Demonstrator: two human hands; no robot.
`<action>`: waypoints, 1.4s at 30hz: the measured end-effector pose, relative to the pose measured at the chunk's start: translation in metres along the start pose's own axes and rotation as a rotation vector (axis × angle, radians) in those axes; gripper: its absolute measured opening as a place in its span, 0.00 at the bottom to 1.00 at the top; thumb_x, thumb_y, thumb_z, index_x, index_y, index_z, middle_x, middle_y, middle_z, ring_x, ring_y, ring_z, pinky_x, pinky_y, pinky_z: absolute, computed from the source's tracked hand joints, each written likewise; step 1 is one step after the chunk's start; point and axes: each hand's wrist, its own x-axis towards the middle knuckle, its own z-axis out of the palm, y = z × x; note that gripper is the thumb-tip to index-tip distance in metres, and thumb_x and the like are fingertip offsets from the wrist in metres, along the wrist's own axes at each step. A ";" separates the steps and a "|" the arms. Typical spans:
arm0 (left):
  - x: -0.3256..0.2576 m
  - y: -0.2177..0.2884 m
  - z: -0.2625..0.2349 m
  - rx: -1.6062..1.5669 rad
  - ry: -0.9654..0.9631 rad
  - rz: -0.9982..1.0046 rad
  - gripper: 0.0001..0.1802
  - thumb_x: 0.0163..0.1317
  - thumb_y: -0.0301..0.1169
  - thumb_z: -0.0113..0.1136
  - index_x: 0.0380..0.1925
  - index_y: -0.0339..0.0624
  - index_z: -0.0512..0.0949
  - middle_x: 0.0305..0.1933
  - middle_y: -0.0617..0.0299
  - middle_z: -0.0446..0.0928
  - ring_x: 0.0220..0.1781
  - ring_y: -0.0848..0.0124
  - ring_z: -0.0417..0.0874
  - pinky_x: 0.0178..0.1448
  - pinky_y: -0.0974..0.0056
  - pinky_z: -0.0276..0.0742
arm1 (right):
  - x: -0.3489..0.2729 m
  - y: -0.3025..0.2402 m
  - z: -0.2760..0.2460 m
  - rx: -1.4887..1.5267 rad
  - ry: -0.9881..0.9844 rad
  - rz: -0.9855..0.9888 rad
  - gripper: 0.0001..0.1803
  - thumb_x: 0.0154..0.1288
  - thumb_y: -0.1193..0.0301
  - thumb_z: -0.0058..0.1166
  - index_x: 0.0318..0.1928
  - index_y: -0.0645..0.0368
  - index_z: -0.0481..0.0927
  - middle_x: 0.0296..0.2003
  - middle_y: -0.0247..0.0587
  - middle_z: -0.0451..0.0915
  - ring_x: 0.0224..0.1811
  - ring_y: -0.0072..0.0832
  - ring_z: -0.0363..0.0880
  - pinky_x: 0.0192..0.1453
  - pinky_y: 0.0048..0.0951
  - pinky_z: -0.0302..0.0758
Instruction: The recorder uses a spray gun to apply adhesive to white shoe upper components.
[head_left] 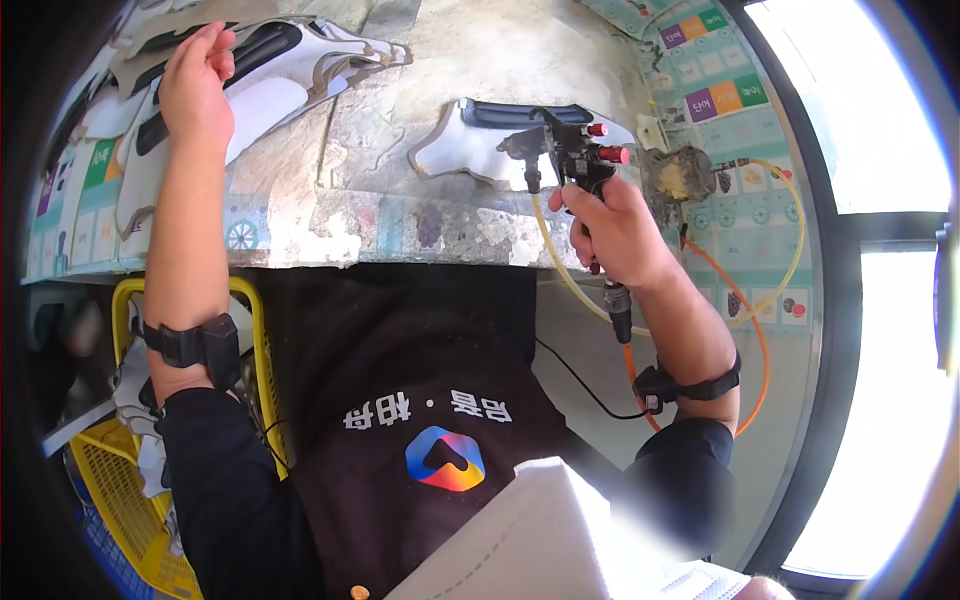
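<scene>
Spray gun (572, 152) in right hand (622, 235)

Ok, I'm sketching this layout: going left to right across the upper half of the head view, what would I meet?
Left hand → spray gun in the right hand → grimy fixture → bright windowpane.

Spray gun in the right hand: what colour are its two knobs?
Both knobs on the spray gun are red; head view shows them.
</scene>
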 end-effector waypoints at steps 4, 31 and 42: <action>0.004 -0.003 -0.004 0.015 -0.023 0.004 0.14 0.68 0.29 0.61 0.48 0.29 0.83 0.39 0.57 0.84 0.31 0.75 0.75 0.37 0.71 0.70 | 0.000 0.005 -0.017 0.015 0.009 0.053 0.11 0.70 0.65 0.53 0.39 0.62 0.79 0.16 0.32 0.69 0.13 0.21 0.67 0.18 0.28 0.63; 0.007 -0.009 -0.011 0.015 -0.056 -0.033 0.14 0.70 0.31 0.63 0.49 0.31 0.82 0.39 0.59 0.82 0.32 0.76 0.73 0.41 0.72 0.70 | 0.053 0.089 -0.119 -0.002 0.387 0.194 0.11 0.70 0.63 0.52 0.38 0.59 0.77 0.16 0.34 0.69 0.14 0.26 0.69 0.19 0.34 0.66; 0.010 -0.011 -0.011 0.034 -0.052 -0.022 0.14 0.71 0.31 0.62 0.49 0.30 0.81 0.39 0.59 0.82 0.32 0.76 0.73 0.40 0.71 0.70 | 0.073 0.095 -0.134 0.043 0.379 0.188 0.12 0.67 0.66 0.52 0.36 0.62 0.79 0.15 0.37 0.69 0.12 0.30 0.70 0.15 0.40 0.67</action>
